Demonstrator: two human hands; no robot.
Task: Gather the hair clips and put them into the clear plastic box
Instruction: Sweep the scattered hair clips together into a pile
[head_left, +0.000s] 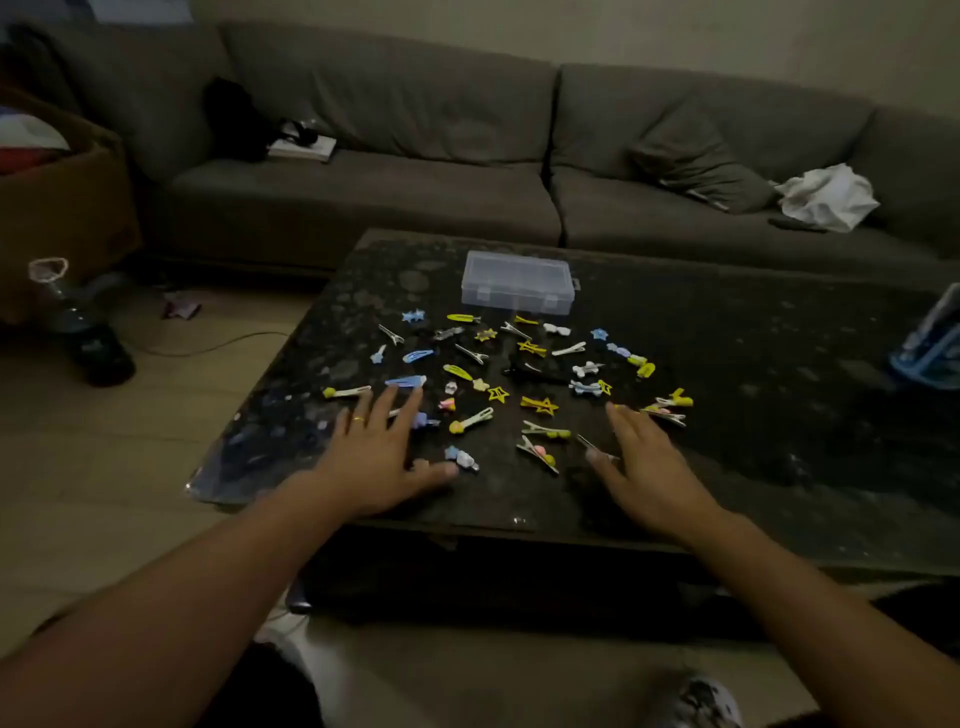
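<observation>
Hair clips (519, 374) scattered between and just beyond both hands; clear plastic box (518, 283) farther back, centre, lid apparently closed. Left hand (379, 457) spread flat at the left edge of the scatter, right hand (649, 462) open at the right edge, neither pinching anything; roughly equal reach to the box.

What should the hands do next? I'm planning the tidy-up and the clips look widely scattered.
Probably sweep inward: the left hand and right hand lie open on either side of the hair clips, which are spread across the table. The clear box behind them looks closed, so bunching comes first.
</observation>
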